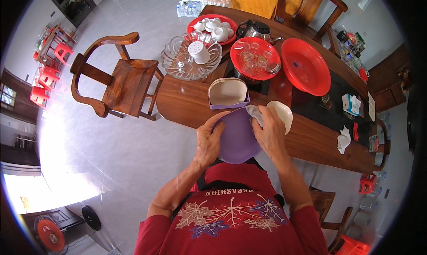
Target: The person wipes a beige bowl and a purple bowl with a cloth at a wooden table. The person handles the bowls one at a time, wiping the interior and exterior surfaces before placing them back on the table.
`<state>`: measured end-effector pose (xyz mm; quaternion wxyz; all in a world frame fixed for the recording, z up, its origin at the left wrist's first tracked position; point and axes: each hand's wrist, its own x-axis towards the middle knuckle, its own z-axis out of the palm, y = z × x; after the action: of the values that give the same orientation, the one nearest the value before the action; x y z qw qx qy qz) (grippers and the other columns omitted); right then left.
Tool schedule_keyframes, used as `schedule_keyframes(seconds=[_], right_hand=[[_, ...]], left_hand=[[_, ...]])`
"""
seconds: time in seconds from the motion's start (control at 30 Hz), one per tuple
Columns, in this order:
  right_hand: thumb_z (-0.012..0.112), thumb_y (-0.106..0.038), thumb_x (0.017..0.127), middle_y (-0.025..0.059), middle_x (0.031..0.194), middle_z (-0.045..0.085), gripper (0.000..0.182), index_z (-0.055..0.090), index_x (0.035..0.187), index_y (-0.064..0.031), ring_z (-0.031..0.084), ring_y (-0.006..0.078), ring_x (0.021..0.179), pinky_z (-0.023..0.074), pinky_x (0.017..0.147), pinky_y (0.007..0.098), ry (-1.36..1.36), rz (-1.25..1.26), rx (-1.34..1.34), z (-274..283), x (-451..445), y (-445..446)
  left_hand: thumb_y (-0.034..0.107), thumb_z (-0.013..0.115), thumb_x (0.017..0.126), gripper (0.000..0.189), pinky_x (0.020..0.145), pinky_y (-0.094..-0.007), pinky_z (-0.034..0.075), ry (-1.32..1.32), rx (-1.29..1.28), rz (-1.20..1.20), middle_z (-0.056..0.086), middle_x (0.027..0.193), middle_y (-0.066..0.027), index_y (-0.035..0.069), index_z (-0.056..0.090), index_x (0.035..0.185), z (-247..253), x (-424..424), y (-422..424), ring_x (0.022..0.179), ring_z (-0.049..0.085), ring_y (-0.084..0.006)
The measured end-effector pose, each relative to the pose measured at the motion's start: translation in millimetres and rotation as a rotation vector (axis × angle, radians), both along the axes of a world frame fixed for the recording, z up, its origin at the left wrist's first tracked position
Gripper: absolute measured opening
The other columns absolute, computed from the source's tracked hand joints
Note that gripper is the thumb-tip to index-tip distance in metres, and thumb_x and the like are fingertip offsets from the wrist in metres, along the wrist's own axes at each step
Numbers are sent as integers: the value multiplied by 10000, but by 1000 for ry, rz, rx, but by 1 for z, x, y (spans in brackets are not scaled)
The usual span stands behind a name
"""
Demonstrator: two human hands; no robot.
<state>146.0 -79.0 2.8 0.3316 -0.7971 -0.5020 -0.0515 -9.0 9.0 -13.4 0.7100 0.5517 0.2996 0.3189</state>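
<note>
A purple plastic dish (236, 138) is held up in front of my body, just off the edge of the wooden table (181, 93). My left hand (209, 140) grips its left rim, thumb on the near face. At its upper right rim, my right hand (269, 130) pinches a pale grey cloth (255, 114) against it. Beyond the dish stands a purple box (230, 105) with nested beige trays (229, 92) in it. A cream-coloured dish (282, 114) lies partly hidden behind my right hand.
Across the table stand a glass bowl (170, 63) with a white perforated cylinder (199, 52), a red tray of white teaware (213, 26), a red basin of glass cups (255, 58), a kettle (260, 29) and another red basin (307, 68). A wooden armchair (125, 84) is at left.
</note>
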Motion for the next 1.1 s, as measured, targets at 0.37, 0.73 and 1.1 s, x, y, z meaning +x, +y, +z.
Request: schedule_keyframes(seconds=[0.37,0.73,1.1], right_hand=[[699,-26,736,114,855,578,196,612,911,-34,587,326,783,459,661,425,48,89,101,-2,6,-1],[689,-68,752,120,872,595,218,612,952,-31,610,333,794,476,671,423,152,189,124,8,10,31],[648,-20,777,134,812,618,132,636,906,1,615,308,722,478,637,372,364,180,88,-18,17,8]], left_hand=[[75,483,999,272,870,-258,483,91,241,10,676,1073,-72,0,594,1235,26,-3,7,973,594,-108],[81,468,1007,264,853,-252,476,78,223,102,677,1044,-65,26,604,1227,25,-10,5,949,584,-99],[62,562,953,325,914,-270,474,25,158,29,649,1157,-81,-14,569,1268,9,-19,16,1041,589,-124]])
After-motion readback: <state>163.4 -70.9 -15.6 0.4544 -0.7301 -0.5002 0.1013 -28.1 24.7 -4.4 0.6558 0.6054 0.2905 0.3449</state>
